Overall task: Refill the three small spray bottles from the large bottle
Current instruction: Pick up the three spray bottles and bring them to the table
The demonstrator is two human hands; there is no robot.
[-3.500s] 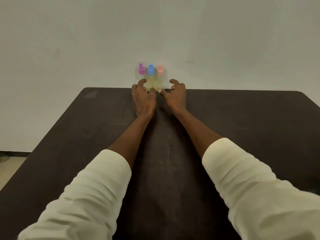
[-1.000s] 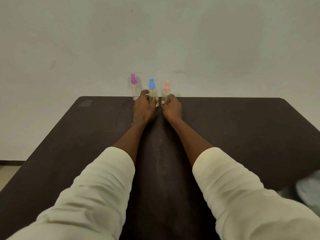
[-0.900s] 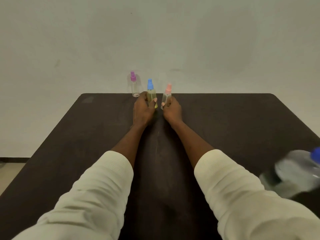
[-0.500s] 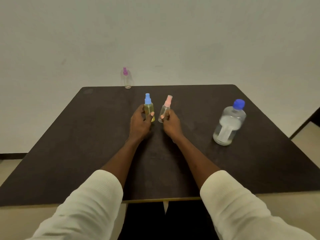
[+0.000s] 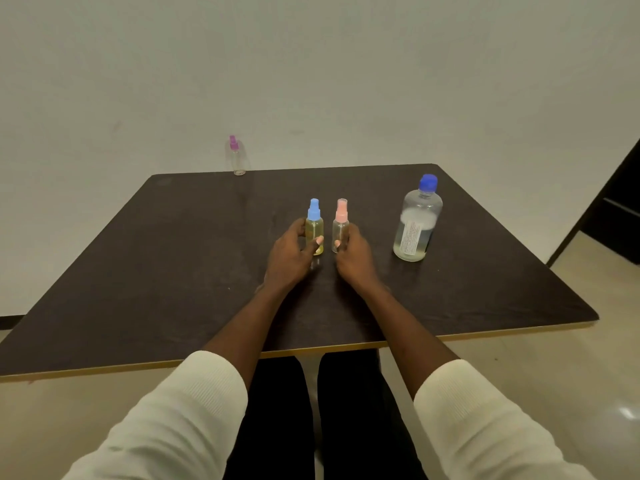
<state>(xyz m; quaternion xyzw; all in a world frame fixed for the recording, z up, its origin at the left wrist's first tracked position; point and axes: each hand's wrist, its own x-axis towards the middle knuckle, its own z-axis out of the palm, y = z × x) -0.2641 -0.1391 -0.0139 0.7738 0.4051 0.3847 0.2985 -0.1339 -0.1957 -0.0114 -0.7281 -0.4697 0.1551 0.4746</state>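
My left hand [image 5: 289, 256] grips a small spray bottle with a blue cap [image 5: 314, 226] that holds yellowish liquid. It stands upright at the middle of the dark table [image 5: 173, 258]. Right beside it my right hand [image 5: 353, 256] holds a clear spray bottle with a pink cap [image 5: 340, 225], also upright. A third small bottle with a purple cap [image 5: 236, 156] stands alone at the table's far edge. The large clear bottle with a blue cap [image 5: 417, 220], about half full, stands to the right of my right hand.
A plain pale wall rises behind the table. The near table edge has a light wooden trim [image 5: 485, 332]. My dark-trousered legs [image 5: 311, 410] show below it. A dark doorway or cabinet [image 5: 620, 209] stands at the far right on a tiled floor.
Both hands have drawn the blue-capped and pink-capped bottles from the table's far edge back toward its middle. The purple-capped bottle stayed behind. The large bottle has come into view.
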